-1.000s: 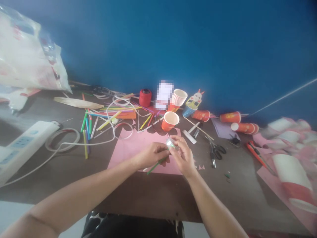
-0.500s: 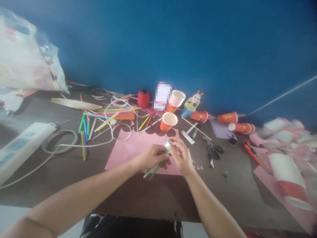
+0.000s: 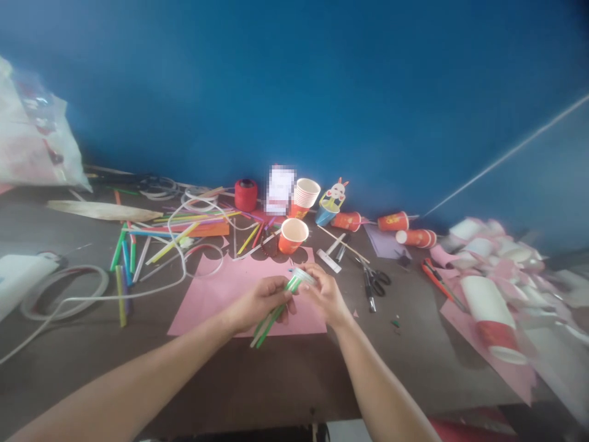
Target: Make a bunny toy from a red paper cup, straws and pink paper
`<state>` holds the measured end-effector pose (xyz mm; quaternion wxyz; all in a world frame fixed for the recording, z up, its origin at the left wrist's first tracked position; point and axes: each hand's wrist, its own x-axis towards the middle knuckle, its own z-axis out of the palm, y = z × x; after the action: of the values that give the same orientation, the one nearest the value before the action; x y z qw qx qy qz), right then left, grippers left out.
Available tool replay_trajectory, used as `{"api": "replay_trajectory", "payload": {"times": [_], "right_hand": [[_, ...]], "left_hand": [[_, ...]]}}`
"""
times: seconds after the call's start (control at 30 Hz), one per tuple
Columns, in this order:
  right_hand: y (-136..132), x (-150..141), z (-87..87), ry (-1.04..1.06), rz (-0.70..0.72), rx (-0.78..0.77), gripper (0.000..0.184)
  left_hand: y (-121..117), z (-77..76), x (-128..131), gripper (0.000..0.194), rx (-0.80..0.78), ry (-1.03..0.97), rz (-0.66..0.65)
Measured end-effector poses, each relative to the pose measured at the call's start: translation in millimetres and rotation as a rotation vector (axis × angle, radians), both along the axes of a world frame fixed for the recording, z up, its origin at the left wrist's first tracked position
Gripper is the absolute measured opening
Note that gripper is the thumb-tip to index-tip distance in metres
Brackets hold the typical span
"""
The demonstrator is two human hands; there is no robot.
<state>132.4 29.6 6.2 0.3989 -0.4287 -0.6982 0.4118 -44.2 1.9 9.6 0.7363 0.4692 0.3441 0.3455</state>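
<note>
your fingers hide much of what you have: your left hand [image 3: 267, 299] is closed in a pinch round the green straws [image 3: 267, 326], covering their middles, and your right hand [image 3: 326, 296] curls its grip shut on a clear piece [image 3: 302, 275] at their upper end, its exact shape hard to make out. all this sits over the pink sheet [image 3: 211, 301], with the straws' lower ends showing just past its near edge. left of the pink sheet, the power strip [image 3: 23, 279] is cut off by the frame; the plastic bag [image 3: 27, 147], farther back that way, is cut off too, its contents blurred. behind the pink sheet, a pale panel [image 3: 280, 191] is pixelated past reading. at its far edge stands a paper cup [image 3: 292, 244], pale inside; beyond, the cup stack [image 3: 304, 196] is nested together. the blue cup [image 3: 326, 215], past the pink sheet's far right corner, holds yellow strips [image 3: 327, 202] and a rabbit-faced figure [image 3: 338, 191].
</note>
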Motion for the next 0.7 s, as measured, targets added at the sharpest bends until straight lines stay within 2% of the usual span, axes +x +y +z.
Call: {"api": "replay_trajectory", "payload": {"times": [0.1, 0.17, 0.23, 0.3, 0.43, 0.57, 0.63, 0.7], "right_hand": [[2.7, 6.6, 1.5, 0.059, -0.025, -0.091, 0.026], [5.5, 13.5, 1.6, 0.051, -0.085, -0.087, 0.027], [11.7, 22.7, 0.2, -0.047, -0.161, -0.007, 0.028], [23.2, 32.8, -2.4, -0.237, -0.245, 0.124, 0.029], [61.8, 47.9, -7.2, -0.630, -0.350, 0.343, 0.023], [100.2, 50.6, -8.5, -0.700, -0.348, 0.361, 0.017], [106.8, 48.0, -6.7, -0.695, -0.364, 0.358, 0.017], [100.5, 43.0, -2.1, -0.667, -0.401, 0.370, 0.020]], "left_hand": [[2.9, -4.3, -0.9, 0.027, -0.054, -0.057, 0.055], [5.4, -8.2, -1.2, 0.027, -0.108, -0.090, 0.122], [7.9, -12.4, -1.9, 0.027, -0.169, -0.108, 0.188], [10.2, -16.5, -2.9, 0.027, -0.215, -0.116, 0.223], [12.8, -23.7, -4.8, 0.025, -0.234, -0.140, 0.236], [13.2, -28.5, -4.6, 0.027, -0.175, -0.139, 0.263], [13.3, -29.4, -4.7, 0.031, -0.150, -0.131, 0.270], [13.4, -29.6, -5.2, 0.034, -0.144, -0.159, 0.259]]}}
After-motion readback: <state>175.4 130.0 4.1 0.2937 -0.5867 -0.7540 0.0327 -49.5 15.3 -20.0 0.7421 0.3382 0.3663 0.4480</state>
